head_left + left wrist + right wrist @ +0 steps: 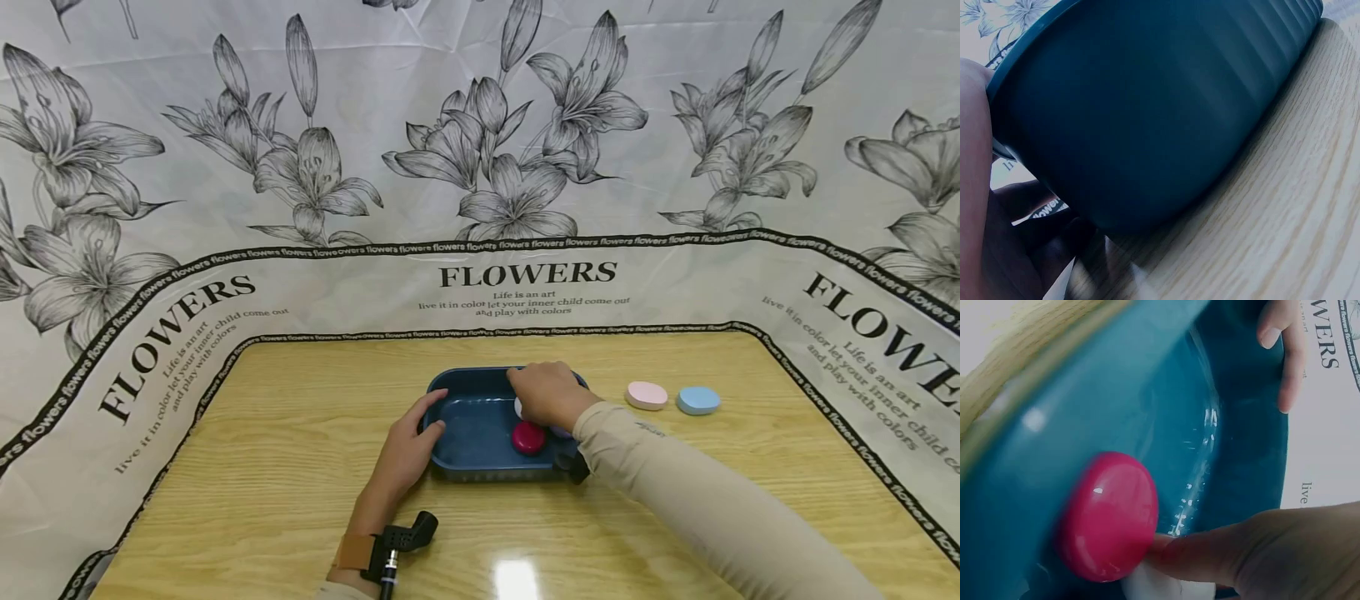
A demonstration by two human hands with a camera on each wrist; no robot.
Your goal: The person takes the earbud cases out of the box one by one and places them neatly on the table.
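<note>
A dark blue rectangular plastic basin (480, 425) with rounded corners sits on the wooden table. My left hand (405, 446) grips its left end, with the thumb over the rim and fingers along the outer wall. My right hand (551, 393) reaches down into the right part of the basin. Its thumb and fingers are around a smooth white piece (1154, 581), mostly hidden under the hand. Right beside the thumb lies a glossy magenta oval piece (1110, 515), shaped like a soap bar. A purplish piece (561, 432) shows partly beneath the right wrist.
A pale pink oval piece (647, 395) and a light blue one (698, 400) lie on the table (300, 500) to the right of the basin. Behind the table hangs a white cloth (360, 292) printed with flowers. A black camera mount (408, 533) is strapped to my left wrist.
</note>
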